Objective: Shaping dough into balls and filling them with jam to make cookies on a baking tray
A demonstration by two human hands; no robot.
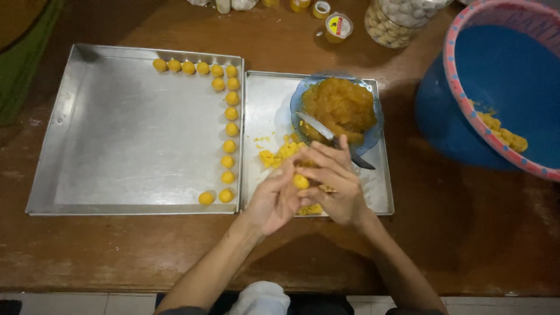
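My left hand and my right hand are pressed together over the small metal tray, cupping a small yellow dough ball between the palms. Yellow dough bits lie on that tray just beyond my fingers. A blue glass bowl of orange filling with a spoon in it stands at the tray's far end. On the large metal tray to the left, several finished dough balls run along the far and right edges.
A big blue basin with a pink rim holds yellow dough at the right. A clear jar of pale round pieces and small lidded containers stand at the back. All rests on a brown wooden table.
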